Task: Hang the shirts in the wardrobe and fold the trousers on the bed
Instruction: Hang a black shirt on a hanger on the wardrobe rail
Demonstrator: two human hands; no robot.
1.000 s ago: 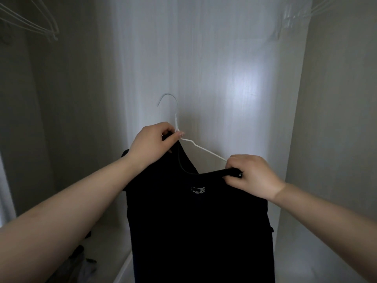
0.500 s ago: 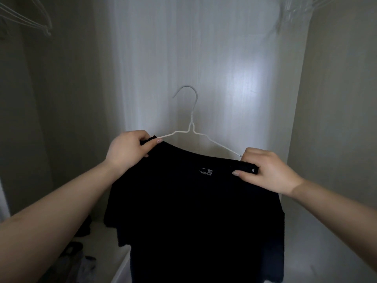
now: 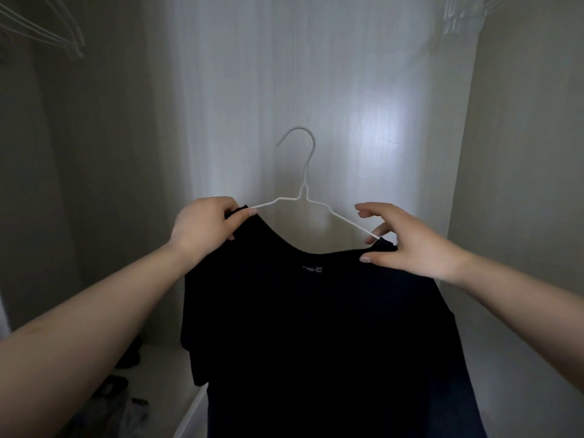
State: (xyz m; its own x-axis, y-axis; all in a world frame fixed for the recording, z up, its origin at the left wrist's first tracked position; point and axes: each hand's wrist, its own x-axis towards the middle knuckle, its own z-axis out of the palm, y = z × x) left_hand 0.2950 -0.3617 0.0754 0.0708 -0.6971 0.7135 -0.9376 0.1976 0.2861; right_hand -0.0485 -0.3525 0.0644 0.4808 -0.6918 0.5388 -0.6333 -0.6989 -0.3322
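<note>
Black shirt hangs on white wire hanger, held up before wardrobe back wall. Left hand pinches shirt's left shoulder; right hand, fingers spread, thumb on right shoulder.

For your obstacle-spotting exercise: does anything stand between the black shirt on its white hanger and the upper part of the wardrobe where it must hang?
Nothing visible does. The black shirt on the white hanger faces open space up to the top of frame; spare hangers sit off to the upper left. The rail itself is out of view.
</note>
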